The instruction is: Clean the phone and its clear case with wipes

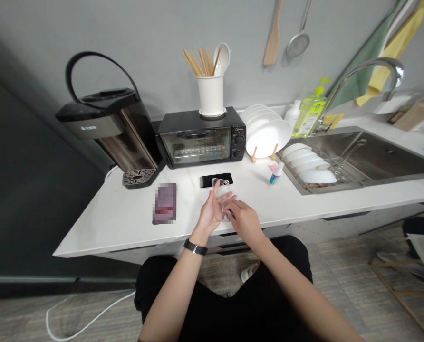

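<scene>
A clear phone case (225, 189) with a camera cutout at its far end rests in my left hand (209, 209), which is turned palm up. The thumb lies along one side and the fingers show through the clear plastic. My right hand (243, 217) is closed at the near end of the case, its fingertips pinching a small whitish cloth or wipe (226, 212), mostly hidden. Just beyond the hands, a phone (207, 181) with a dark screen lies flat on the counter, partly covered by the case. A small spray bottle (276, 175) with a blue label stands to the right.
On the white counter (126, 223) lies a purplish flat item (165, 202), pixelated. Behind are a water dispenser (115, 128), a toaster oven (201, 140) with a utensil holder (211, 95) on top, and racked plates (269, 135). To the right, bowls (310, 164) sit by the sink (386, 147).
</scene>
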Demonstrator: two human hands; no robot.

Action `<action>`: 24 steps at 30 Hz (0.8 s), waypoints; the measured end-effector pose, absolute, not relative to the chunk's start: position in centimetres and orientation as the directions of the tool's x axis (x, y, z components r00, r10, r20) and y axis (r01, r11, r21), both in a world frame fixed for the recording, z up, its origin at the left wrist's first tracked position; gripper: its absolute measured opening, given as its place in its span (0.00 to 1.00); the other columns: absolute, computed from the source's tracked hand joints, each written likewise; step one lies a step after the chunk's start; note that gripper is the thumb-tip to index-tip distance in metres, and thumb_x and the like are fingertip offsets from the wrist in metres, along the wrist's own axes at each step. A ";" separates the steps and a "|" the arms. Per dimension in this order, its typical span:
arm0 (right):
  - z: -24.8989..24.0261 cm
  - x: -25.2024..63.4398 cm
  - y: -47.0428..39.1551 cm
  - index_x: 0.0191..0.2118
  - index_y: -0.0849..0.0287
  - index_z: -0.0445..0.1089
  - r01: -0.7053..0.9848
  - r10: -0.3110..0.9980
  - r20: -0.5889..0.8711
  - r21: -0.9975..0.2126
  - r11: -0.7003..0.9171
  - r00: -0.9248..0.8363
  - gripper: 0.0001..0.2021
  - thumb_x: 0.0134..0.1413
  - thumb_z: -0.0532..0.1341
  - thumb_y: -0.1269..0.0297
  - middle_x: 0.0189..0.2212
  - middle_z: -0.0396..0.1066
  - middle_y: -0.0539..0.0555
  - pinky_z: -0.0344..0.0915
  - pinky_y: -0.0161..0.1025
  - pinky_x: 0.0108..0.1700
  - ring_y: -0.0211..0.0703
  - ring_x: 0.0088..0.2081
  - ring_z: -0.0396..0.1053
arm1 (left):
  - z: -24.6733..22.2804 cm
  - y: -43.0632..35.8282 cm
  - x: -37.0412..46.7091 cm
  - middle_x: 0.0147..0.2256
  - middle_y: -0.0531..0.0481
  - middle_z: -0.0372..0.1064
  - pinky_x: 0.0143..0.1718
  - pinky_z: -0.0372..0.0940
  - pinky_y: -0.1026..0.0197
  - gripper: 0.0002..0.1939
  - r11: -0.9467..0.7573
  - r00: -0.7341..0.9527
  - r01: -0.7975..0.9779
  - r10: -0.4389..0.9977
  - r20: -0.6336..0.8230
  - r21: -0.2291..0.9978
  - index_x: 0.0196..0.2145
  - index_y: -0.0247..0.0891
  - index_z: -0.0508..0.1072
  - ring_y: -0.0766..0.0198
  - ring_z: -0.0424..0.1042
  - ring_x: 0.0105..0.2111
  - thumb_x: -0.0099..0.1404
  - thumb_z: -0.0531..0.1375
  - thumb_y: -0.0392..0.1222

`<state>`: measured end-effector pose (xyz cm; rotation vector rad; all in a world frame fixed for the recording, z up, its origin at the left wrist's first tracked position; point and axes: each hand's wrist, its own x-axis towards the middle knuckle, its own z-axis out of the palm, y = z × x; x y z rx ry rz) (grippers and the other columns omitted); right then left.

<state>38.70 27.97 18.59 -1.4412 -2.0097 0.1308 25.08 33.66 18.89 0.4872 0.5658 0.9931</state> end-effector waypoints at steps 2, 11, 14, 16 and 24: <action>18.8 38.6 29.2 0.41 0.55 0.75 0.870 0.874 0.462 -0.360 0.338 -0.149 0.07 0.66 0.63 0.75 0.40 0.79 0.56 0.66 0.42 0.40 0.51 0.43 0.74 | 18.7 33.8 25.1 0.47 0.43 0.77 0.40 0.70 0.63 0.32 0.460 0.429 -0.647 0.879 -0.208 0.609 0.75 0.54 0.55 0.60 0.78 0.41 0.78 0.53 0.57; 19.4 37.0 35.7 0.43 0.55 0.76 0.791 0.816 0.574 -0.530 0.308 0.067 0.08 0.69 0.59 0.72 0.40 0.79 0.55 0.65 0.41 0.42 0.49 0.41 0.74 | 18.1 34.4 25.2 0.38 0.48 0.77 0.40 0.71 0.60 0.27 0.529 0.445 -0.645 0.847 -0.291 0.551 0.72 0.51 0.61 0.62 0.77 0.33 0.80 0.51 0.55; 19.8 36.3 36.4 0.43 0.54 0.76 0.728 0.814 0.578 -0.580 0.366 0.052 0.08 0.68 0.60 0.71 0.39 0.79 0.53 0.66 0.41 0.43 0.49 0.41 0.75 | 18.1 34.5 25.4 0.38 0.48 0.78 0.42 0.71 0.60 0.24 0.540 0.444 -0.667 0.841 -0.309 0.514 0.68 0.46 0.66 0.63 0.78 0.33 0.81 0.48 0.52; 19.8 36.0 36.0 0.41 0.54 0.76 0.693 0.819 0.574 -0.596 0.406 0.014 0.08 0.67 0.61 0.72 0.38 0.80 0.53 0.67 0.42 0.44 0.50 0.42 0.75 | 18.2 34.6 25.4 0.42 0.48 0.80 0.46 0.72 0.61 0.22 0.521 0.419 -0.709 0.854 -0.309 0.475 0.67 0.45 0.68 0.63 0.79 0.38 0.82 0.48 0.50; 17.8 35.9 29.0 0.39 0.54 0.76 0.544 0.863 0.501 -0.708 0.451 -0.064 0.06 0.65 0.63 0.71 0.37 0.81 0.53 0.69 0.42 0.45 0.49 0.40 0.77 | 19.0 33.9 25.1 0.47 0.43 0.80 0.54 0.71 0.55 0.31 0.490 0.422 -0.644 0.868 -0.262 0.588 0.76 0.52 0.55 0.55 0.82 0.48 0.80 0.49 0.57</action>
